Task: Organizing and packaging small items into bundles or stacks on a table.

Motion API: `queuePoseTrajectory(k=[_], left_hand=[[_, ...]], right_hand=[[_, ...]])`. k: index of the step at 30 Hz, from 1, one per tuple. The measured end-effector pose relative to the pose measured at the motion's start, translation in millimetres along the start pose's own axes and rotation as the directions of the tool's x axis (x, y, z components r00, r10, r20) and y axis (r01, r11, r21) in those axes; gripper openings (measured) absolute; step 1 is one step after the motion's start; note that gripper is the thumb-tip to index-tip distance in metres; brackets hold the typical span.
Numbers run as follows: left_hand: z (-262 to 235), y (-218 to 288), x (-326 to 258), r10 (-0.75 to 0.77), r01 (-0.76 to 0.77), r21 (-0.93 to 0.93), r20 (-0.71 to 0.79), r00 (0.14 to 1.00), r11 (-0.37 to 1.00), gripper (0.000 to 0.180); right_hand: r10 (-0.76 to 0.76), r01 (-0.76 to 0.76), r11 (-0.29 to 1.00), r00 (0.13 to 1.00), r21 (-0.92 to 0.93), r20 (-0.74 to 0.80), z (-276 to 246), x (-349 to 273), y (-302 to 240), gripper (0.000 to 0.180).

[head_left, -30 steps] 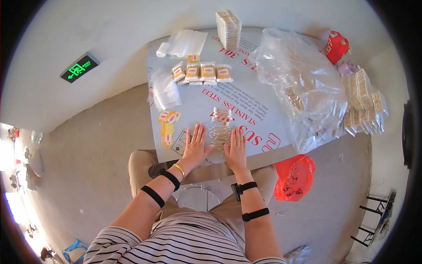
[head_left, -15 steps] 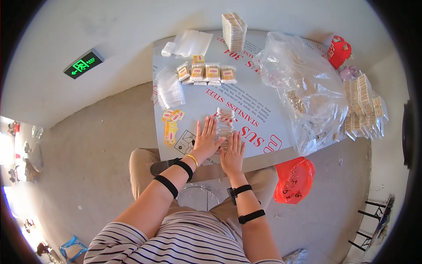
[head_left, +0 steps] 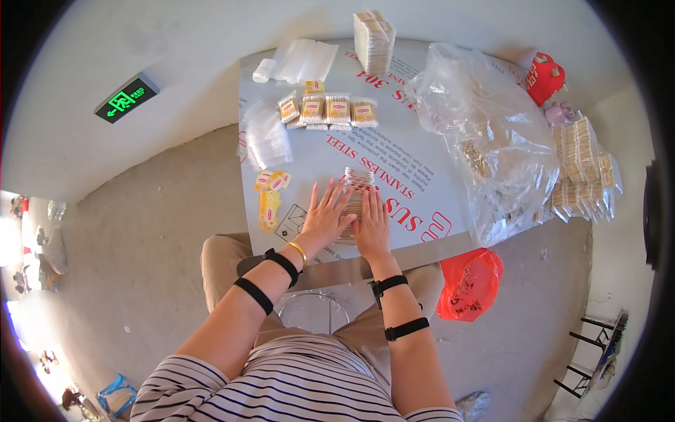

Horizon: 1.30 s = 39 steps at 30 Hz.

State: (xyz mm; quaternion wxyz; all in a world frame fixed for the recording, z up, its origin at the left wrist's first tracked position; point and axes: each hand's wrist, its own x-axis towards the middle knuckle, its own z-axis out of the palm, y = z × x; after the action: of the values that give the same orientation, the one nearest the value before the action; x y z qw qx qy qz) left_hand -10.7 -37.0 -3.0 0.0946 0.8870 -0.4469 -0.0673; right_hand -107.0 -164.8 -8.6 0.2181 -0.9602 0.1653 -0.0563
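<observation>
A row of loose cotton swabs [head_left: 359, 176] lies on the table near its front edge. Flat along the left side of the row rests my left hand [head_left: 325, 216], fingers stretched out. My right hand [head_left: 372, 221] lies along the right side, its fingers extended too and partly covering the swabs. Both thumbs come close together over the lower part of the row. Yellow label cards [head_left: 268, 209] are spread to the left of my left hand. Beyond the row stand several filled packs of cotton swabs [head_left: 337, 110], with yellow labels showing.
Clear plastic bags [head_left: 267, 137] lie on the table's left side, and more clear film [head_left: 302, 60] is at the back. A tall stack of packs [head_left: 375, 43] stands behind. A large clear bag [head_left: 485, 119] and heaped packs [head_left: 582, 165] fill the right. A red bag [head_left: 471, 285] hangs below.
Both hands have slid slightly, the right one farther up along the swabs. The whole view has shifted a little.
</observation>
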Motion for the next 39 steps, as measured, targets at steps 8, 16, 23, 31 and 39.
queuePoseTrajectory(k=[8, 16, 23, 31, 39], left_hand=[[-9.5, -4.0, -62.7, 0.0, -0.013, -0.255, -0.052, 0.999, 0.967, 0.079], [0.4, 18.5, -77.2, -0.054, 0.031, -0.324, -0.064, 0.996, 0.946, 0.101], [0.1, 26.8, -38.9, -0.103, 0.07, -0.328, -0.086, 0.991, 0.942, 0.113], [2.7, 26.2, -48.6, -0.149, 0.105, -0.315, -0.119, 0.982, 0.943, 0.11], [20.4, 18.6, -68.0, -0.142, 0.119, -0.257, -0.073, 0.987, 0.959, 0.104]], right_hand=[[0.03, -0.01, 0.986, 0.993, 0.165, -0.118, -21.7, -48.6, 12.1, 0.07], [0.157, -0.159, 0.962, 0.987, 0.222, 0.023, -18.3, -89.0, 3.3, 0.072], [0.076, -0.048, 0.972, 0.991, 0.23, -0.112, -19.0, -67.6, 3.8, 0.059], [0.119, -0.013, 0.94, 0.949, 0.34, -0.292, -3.9, -52.1, 23.3, 0.045], [0.138, -0.051, 0.921, 0.969, 0.386, -0.203, 3.8, -43.6, 12.1, 0.047]])
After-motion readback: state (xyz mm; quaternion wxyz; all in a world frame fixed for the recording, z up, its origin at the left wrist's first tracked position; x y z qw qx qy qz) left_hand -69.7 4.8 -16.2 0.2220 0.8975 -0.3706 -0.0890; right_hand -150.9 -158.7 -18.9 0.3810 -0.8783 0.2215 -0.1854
